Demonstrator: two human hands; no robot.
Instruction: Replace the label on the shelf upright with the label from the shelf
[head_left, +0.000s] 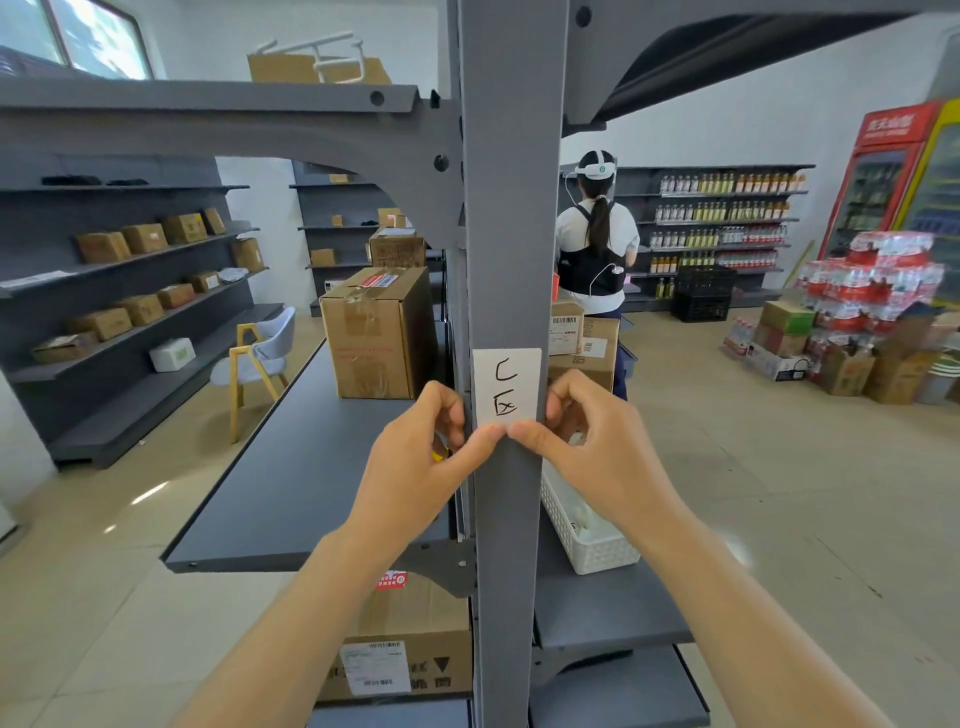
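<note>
At the centre of the frame, on the face of the grey shelf upright, we find a white label with handwritten black characters. It lies flat and upright against the metal, nearly as wide as the upright's face. We cannot tell whether this is the old label coming off or the new one going on.

The left hand and right hand meet at the label's bottom edge. Both thumbs press side by side on that edge, tips touching each other. The remaining fingers of each hand are curled round the sides of the upright, left fingers behind the left edge, right fingers behind the right edge. A small yellow object shows beneath the left hand's curled fingers; we cannot identify it.

We judge the label to be thin paper or card: very light, flexible, easily creased or torn. If it is adhesive, it will resist along its whole back, and a straight pull risks ripping it. The sound place to take hold is a lower corner or the bottom edge, where the thumbs already sit, working upward at a shallow angle.

To the lower right of the upright, a white slotted basket rests on the shelf board. At centre left, a taped cardboard box stands on the grey shelf.
</note>
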